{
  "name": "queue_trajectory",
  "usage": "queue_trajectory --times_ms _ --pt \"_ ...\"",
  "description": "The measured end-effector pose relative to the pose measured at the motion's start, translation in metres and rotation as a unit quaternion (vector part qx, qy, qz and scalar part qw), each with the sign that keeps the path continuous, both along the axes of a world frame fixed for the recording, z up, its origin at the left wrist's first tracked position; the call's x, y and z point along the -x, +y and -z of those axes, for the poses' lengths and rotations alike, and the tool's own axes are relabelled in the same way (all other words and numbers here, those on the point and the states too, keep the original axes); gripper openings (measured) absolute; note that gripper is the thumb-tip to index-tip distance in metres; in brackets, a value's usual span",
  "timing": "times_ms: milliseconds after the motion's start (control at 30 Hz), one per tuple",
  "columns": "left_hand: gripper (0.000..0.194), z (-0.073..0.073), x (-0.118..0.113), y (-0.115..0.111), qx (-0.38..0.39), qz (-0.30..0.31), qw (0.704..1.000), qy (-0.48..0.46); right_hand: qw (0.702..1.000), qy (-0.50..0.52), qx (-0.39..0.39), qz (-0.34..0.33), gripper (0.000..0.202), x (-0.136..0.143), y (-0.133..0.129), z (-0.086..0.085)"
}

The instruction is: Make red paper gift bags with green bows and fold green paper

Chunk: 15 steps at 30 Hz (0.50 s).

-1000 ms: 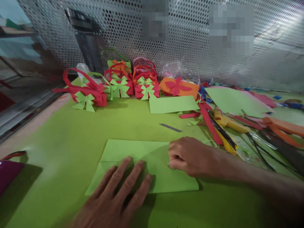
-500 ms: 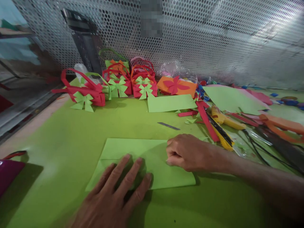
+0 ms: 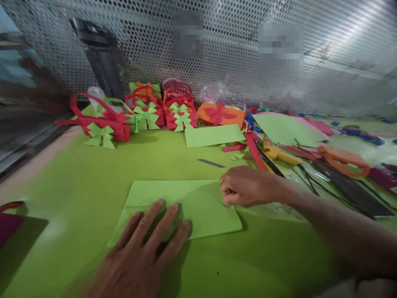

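Observation:
A folded sheet of light green paper (image 3: 198, 215) lies flat on the green tabletop (image 3: 248, 265). My left hand (image 3: 145, 244) rests on its left part, palm down, with the fingers spread. At the sheet's right edge my right hand (image 3: 240, 186) is closed in a fist, its knuckles and curled fingers against the paper. Whether anything is inside that fist is hidden. A thin grey blade (image 3: 211, 163) lies beyond the sheet, apart from both hands.
Behind stand several red paper baskets (image 3: 116, 128) with green bows, a dark bottle (image 3: 102, 66) and an orange paper piece (image 3: 228, 114). To the right lie a yellow glue gun (image 3: 279, 152), orange-handled scissors (image 3: 344, 161), cables and paper scraps. A purple object (image 3: 9, 225) sits at far left.
The camera view has shifted slightly right. My right hand has moved a little away from me along the sheet's right edge. My left hand stays spread on the paper.

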<state>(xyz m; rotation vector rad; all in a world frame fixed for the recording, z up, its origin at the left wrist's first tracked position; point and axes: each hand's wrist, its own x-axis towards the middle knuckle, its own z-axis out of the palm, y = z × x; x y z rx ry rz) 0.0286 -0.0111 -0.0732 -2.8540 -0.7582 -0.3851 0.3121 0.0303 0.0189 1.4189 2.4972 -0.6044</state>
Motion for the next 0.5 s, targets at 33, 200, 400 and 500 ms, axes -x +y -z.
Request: queue_trajectory --times_ms 33,200,400,500 --pt "0.09 -0.002 0.0 0.0 0.0 0.002 1.0 -0.005 1.0 -0.008 0.0 -0.004 0.021 0.0 0.0 -0.001" --pt "0.105 -0.015 -0.002 -0.003 -0.004 0.009 1.0 0.017 0.997 -0.065 -0.049 -0.007 0.015 0.005 -0.003 -0.011" --pt "0.099 -0.021 -0.002 -0.006 0.019 -0.004 1.0 0.017 0.971 -0.042 -0.236 0.003 0.023 0.031 -0.044 -0.006" --pt "0.098 -0.02 -0.002 -0.006 0.022 0.001 0.999 0.023 0.952 0.031 -0.296 -0.072 0.046 0.05 -0.075 0.02"
